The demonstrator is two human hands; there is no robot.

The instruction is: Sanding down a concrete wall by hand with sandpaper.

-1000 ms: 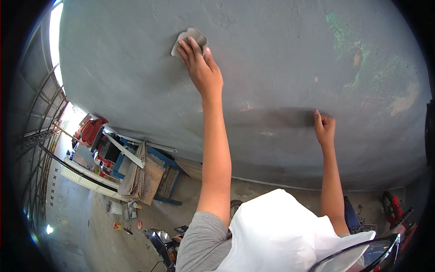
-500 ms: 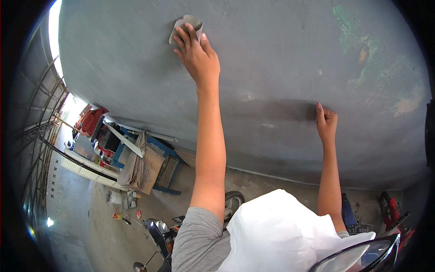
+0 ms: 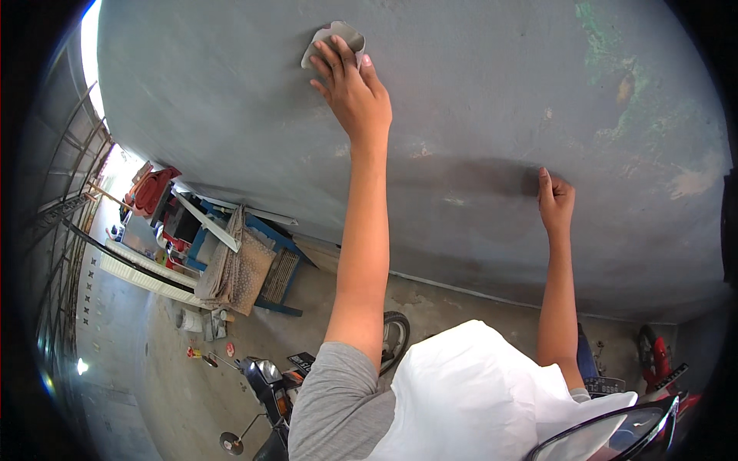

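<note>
My left hand (image 3: 352,92) is raised high against a grey wall (image 3: 254,77), fingers spread flat over a curled greyish sheet of sandpaper (image 3: 317,52). It pins the sheet to the wall; the sheet's upper edge lifts away beyond the fingertips. Lower and to the right, my right hand (image 3: 556,198) is closed in a fist with its thumb pointing up, close against the wall; nothing shows in it. Scuffed pale spots mark the wall between the hands, and a worn green patch (image 3: 607,46) shows at the upper right.
Below left stand a dark motorcycle (image 3: 269,392) and a blue wooden frame (image 3: 288,265) with folded patterned sheeting (image 3: 254,284). A red motorcycle (image 3: 657,357) is at the lower right. Paint cans (image 3: 190,320) sit on the concrete floor. White cloth (image 3: 469,392) covers the near middle.
My left hand has slid a short way right along the wall with the sandpaper under it. My right fist stays in nearly the same place. The view has shifted slightly.
</note>
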